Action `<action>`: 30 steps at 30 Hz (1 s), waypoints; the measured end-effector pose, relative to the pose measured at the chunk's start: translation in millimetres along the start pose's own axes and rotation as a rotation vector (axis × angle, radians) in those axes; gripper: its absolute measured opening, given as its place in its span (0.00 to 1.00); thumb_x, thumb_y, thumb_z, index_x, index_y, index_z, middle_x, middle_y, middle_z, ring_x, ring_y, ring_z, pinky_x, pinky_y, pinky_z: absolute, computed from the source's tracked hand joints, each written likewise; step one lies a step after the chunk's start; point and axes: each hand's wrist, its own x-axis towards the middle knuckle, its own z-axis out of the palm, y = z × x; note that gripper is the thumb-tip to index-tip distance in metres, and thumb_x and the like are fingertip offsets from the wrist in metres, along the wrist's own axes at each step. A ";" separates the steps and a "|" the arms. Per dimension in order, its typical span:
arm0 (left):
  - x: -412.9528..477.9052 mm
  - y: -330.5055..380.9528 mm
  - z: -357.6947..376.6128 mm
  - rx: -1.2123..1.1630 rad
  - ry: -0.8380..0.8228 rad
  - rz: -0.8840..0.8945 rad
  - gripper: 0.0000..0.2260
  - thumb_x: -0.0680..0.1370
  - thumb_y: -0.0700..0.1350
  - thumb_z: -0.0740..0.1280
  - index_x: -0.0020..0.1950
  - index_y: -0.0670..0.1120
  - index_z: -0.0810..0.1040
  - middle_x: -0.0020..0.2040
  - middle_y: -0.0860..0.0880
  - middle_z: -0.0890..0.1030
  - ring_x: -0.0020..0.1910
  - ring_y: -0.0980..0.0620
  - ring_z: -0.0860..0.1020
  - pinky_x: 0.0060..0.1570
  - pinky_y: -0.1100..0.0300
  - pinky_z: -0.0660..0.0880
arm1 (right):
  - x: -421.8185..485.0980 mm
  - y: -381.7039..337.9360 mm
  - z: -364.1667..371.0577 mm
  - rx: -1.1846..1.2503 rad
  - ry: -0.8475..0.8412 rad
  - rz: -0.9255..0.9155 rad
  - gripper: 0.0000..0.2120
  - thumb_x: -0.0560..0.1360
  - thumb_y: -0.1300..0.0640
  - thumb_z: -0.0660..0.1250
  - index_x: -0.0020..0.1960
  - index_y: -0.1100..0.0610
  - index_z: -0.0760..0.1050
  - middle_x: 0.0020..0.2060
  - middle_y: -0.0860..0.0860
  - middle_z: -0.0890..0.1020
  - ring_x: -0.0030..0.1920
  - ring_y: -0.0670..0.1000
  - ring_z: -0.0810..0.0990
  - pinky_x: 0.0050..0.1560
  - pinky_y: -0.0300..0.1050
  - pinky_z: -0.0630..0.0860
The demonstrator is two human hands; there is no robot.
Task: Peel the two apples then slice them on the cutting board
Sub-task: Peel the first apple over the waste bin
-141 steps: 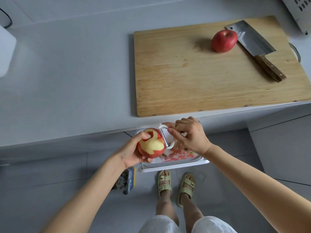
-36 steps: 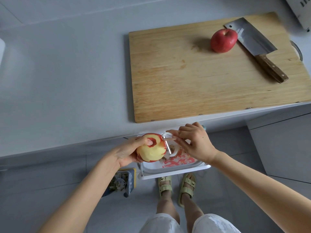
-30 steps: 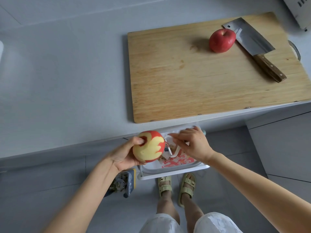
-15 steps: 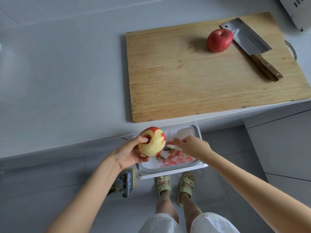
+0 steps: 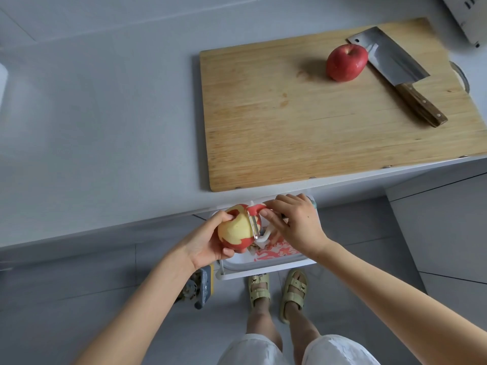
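Observation:
My left hand (image 5: 204, 242) grips a half-peeled apple (image 5: 235, 230) below the counter edge, pale flesh facing up with red patches of skin around it. My right hand (image 5: 295, 226) holds a white peeler (image 5: 259, 230) whose blade lies against the apple's right side; a red strip of peel curls at the blade's top. A second, whole red apple (image 5: 345, 63) sits on the wooden cutting board (image 5: 303, 119) at the back right, touching the blade of a cleaver (image 5: 395, 72).
A white bin (image 5: 271, 262) holding red peelings stands on the floor under my hands. The grey counter (image 5: 105, 122) stretches left of the board. A small blue and yellow object (image 5: 203, 285) lies on the floor by the bin. My sandalled feet are below.
The right hand has brought the peeler back up onto the apple's right side, after dipping down over the bin half a second ago. The apple has turned a little in my left hand.

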 end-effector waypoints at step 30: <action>-1.8 10.4 3.0 -0.197 0.007 -0.211 0.22 0.64 0.50 0.68 0.50 0.35 0.76 0.36 0.36 0.79 0.28 0.43 0.77 0.15 0.67 0.65 | -1.5 13.7 -6.0 -0.187 -0.032 0.006 0.16 0.78 0.50 0.59 0.40 0.55 0.80 0.29 0.48 0.77 0.30 0.53 0.74 0.35 0.47 0.66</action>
